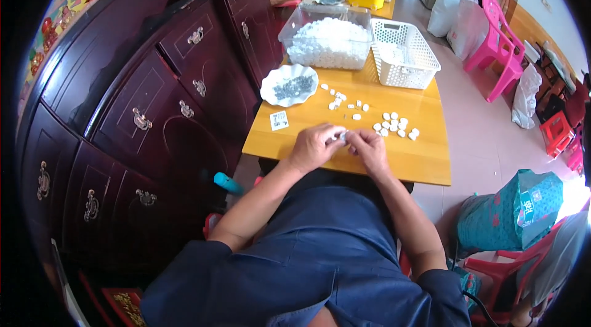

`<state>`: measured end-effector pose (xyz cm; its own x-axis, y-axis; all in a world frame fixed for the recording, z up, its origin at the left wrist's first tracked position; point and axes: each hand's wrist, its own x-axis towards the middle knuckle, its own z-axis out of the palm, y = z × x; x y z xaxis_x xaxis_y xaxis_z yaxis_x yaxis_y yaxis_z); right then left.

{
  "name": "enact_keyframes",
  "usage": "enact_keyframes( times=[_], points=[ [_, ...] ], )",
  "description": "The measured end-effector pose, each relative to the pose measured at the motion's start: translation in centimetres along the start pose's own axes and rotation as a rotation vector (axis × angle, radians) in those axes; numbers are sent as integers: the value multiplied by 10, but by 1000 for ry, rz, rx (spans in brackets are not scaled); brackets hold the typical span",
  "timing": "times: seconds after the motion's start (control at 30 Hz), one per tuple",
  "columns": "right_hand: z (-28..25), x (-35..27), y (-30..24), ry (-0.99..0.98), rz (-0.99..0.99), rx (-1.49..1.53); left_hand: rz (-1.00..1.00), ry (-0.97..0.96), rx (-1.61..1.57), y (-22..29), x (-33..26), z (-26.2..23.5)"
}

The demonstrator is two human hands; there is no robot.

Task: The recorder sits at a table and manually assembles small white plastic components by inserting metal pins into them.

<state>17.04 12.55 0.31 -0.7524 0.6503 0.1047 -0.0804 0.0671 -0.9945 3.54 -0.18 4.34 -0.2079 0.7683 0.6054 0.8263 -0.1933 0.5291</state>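
Between both hands [341,145], pinched: white piece [342,137]

- Your left hand [315,147] and right hand [369,148] meet over the table's [425,161] near edge.
- Loose pieces [394,125] lie just beyond them.
- A dish [289,85] sits far left; a tub [329,37] and basket [404,53] stand behind.

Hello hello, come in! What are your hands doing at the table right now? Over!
Left hand and right hand together, both pinching one small white piece above the wooden table. Loose white pieces just beyond. Nothing blocking.
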Motion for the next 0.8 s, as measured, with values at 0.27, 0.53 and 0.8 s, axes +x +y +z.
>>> enact_keyframes(
  times=[0.27, 0.53, 0.8],
  points=[
    [-60, 19, -15, 299, -112, -481, -162, -10, 124, -39, -7, -4],
    [-79, 14, -11, 412, -54, -1011, -166, -102, 242, -35, 16, 15],
    [-83, 15, -13, 376, 29, -1085, -173, -151, 318, -70, 44, 28]
  ],
)
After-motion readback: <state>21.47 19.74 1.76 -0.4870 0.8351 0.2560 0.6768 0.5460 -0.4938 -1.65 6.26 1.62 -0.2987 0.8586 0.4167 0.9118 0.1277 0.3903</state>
